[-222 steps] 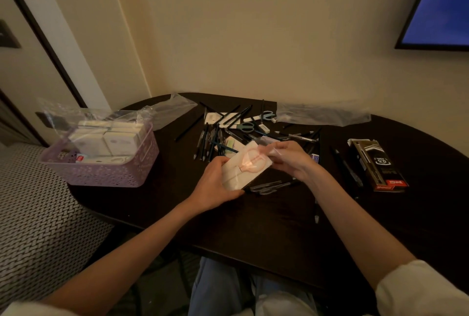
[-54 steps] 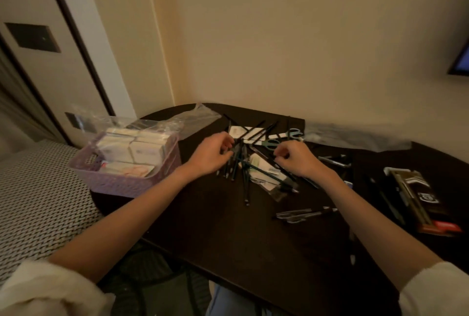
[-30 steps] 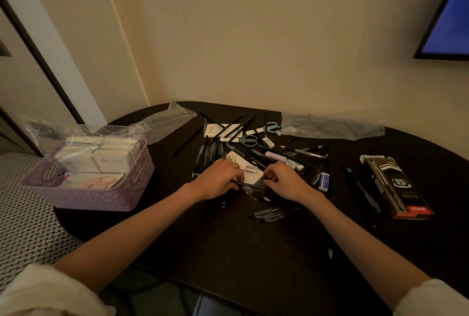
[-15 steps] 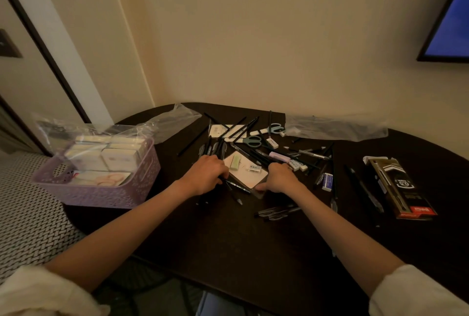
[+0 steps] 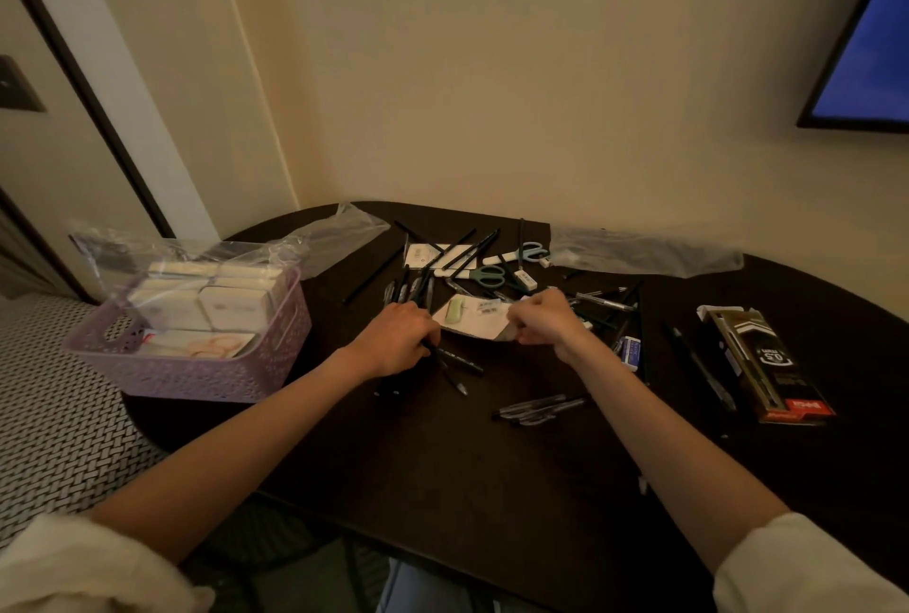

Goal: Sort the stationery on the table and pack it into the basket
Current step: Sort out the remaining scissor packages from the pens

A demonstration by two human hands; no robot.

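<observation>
Lifted since half a second back: the flat white packet (image 5: 474,317), then lying on the pile, now raised off the surface (image 5: 492,465) between both hands, its near edge sagging. Shifted too: the pens under the left hand, drawn slightly toward six o'clock.

Partly done, by the look of it. Already packed in the lilac basket (image 5: 206,366) at nine o'clock: several pale boxed packs under a loose plastic bag, plus a flat carded item at the front. Still loose around twelve o'clock: black pens and pencils (image 5: 442,263) fanned across a white card, two pairs of teal-handled scissors (image 5: 489,275), small erasers, a blue-labelled eraser (image 5: 629,351) at two o'clock. Also waiting: a cluster of clear pens (image 5: 538,408) toward five o'clock, an open dark pen box (image 5: 767,366) at three o'clock, an empty clear bag (image 5: 644,253) at one o'clock. Most of the sorting left, judging from that spread.

Both forearms reaching forward from six o'clock, sleeves pushed back, wrists low over the surface. Left hand (image 5: 398,342) knuckles-up, fingers curled down over a few dark pens at the packet's left end; whether also pinching the packet, cannot tell. Right hand (image 5: 546,322) in a loose fist, fingers curled round the packet's right edge and holding it up.
</observation>
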